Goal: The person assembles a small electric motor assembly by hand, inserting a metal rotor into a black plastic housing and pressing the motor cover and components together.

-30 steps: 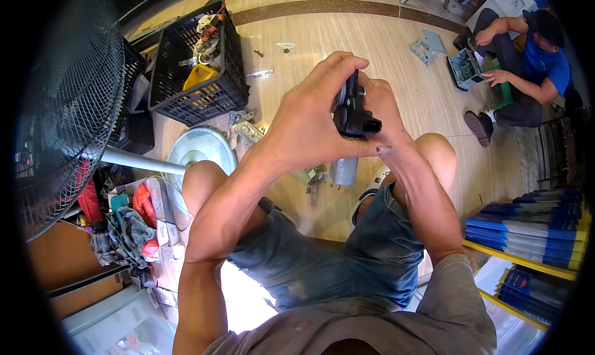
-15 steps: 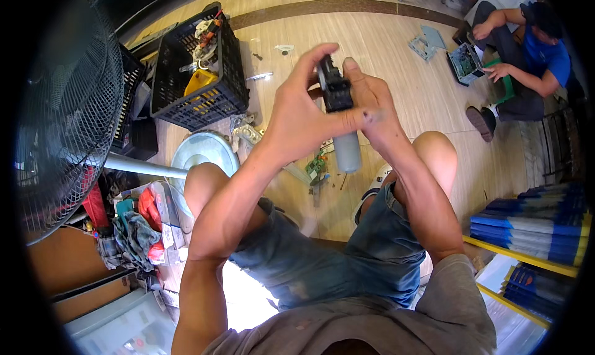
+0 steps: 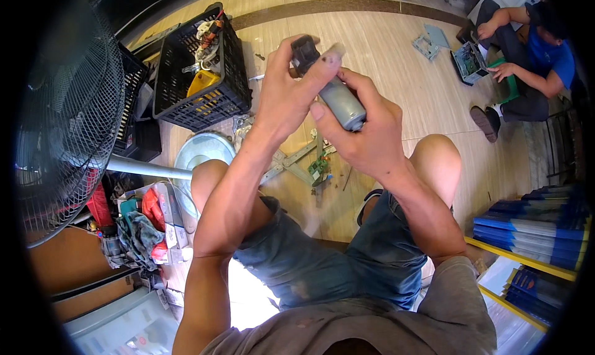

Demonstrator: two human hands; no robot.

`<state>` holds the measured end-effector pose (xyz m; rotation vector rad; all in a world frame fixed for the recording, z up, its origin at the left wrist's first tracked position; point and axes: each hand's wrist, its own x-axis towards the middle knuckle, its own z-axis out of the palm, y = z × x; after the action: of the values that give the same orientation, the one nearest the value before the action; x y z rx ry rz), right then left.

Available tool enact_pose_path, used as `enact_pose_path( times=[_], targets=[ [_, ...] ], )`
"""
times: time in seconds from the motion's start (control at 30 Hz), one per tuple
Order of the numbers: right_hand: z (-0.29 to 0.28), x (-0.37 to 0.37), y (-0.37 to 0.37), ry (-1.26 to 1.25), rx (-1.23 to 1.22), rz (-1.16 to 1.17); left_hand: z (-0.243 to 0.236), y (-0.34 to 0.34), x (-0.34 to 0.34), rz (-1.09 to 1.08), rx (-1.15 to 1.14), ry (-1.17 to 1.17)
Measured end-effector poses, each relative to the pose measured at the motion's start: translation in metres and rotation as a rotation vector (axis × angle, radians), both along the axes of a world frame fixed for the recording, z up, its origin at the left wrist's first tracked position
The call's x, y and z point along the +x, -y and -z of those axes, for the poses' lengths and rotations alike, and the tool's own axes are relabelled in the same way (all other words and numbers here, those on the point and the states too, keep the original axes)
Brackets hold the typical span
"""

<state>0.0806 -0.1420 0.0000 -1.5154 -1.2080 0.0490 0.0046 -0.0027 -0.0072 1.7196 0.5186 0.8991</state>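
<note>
I hold up a grey metal cylinder with a black plastic end (image 3: 343,102), which looks like a small motor. My left hand (image 3: 286,94) is closed round its black upper end, the thumb lying across the join. Lower down, my right hand (image 3: 372,132) grips the grey body between thumb and fingers. The piece tilts, its black end up and to the left. Below my hands, on the floor between my feet, lie a green circuit board piece (image 3: 319,168) and crossed metal arms (image 3: 284,161).
A black plastic crate (image 3: 201,104) with mixed parts stands at the upper left. A large fan (image 3: 74,119) with a round pale base (image 3: 204,147) is at my left. Stacked blue-and-white packages (image 3: 527,231) are at the right. Another person (image 3: 548,63) sits far right beside an opened metal box (image 3: 469,63).
The cylinder has tilted from near upright, its black end swinging left and its lower end right. My right hand has slid down onto the grey body; my left thumb now crosses the join.
</note>
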Motion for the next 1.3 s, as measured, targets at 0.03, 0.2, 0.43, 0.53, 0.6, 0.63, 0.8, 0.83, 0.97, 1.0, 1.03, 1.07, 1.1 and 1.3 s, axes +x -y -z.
enact_pose_path(
  times=[0.03, 0.2, 0.43, 0.53, 0.6, 0.63, 0.8, 0.83, 0.97, 1.0, 1.03, 1.07, 1.1, 1.3],
  targets=[
    [0.0, 0.001, -0.001, 0.034, 0.067, 0.035, 0.002, -0.003, 0.0, 0.002, 0.092, -0.054],
    [-0.021, 0.023, 0.01, -0.622, -0.041, -0.172, -0.003, -0.015, -0.009, 0.251, -0.109, 0.031],
    [-0.024, 0.036, 0.007, -0.881, -0.045, -0.21, -0.006, -0.004, -0.005, 0.355, -0.354, 0.009],
    [-0.027, 0.041, 0.007, -0.891, -0.039, -0.174, -0.008, 0.006, -0.004, 0.313, -0.376, 0.031],
    [-0.026, 0.043, 0.009, -0.902, -0.044, -0.186, -0.009, 0.01, -0.003, 0.332, -0.432, 0.054],
    [-0.025, 0.044, 0.009, -0.915, -0.046, -0.185, -0.011, 0.012, -0.003, 0.346, -0.484, 0.078],
    [-0.024, 0.049, 0.008, -0.875, -0.048, -0.151, -0.01, 0.023, -0.008, 0.326, -0.592, 0.049],
    [-0.025, 0.051, 0.007, -0.773, -0.076, -0.066, -0.01, 0.023, -0.006, 0.264, -0.568, 0.047],
    [-0.02, 0.061, 0.0, -0.498, 0.03, 0.148, -0.005, 0.033, 0.003, 0.287, -0.652, 0.122],
    [-0.021, 0.063, -0.002, -0.5, 0.032, 0.152, -0.005, 0.036, 0.005, 0.279, -0.667, 0.124],
    [-0.023, 0.063, -0.004, -0.759, 0.157, 0.038, -0.003, 0.041, 0.005, 0.277, -0.698, 0.124],
    [-0.024, 0.065, -0.005, -1.015, 0.288, -0.077, -0.004, 0.044, 0.004, 0.301, -0.709, 0.111],
    [-0.025, 0.068, -0.004, -1.018, 0.281, -0.059, -0.005, 0.046, 0.005, 0.309, -0.724, 0.106],
    [-0.018, 0.088, -0.005, -1.266, 0.466, -0.183, -0.006, 0.054, 0.016, 0.321, -0.706, 0.104]
  ],
)
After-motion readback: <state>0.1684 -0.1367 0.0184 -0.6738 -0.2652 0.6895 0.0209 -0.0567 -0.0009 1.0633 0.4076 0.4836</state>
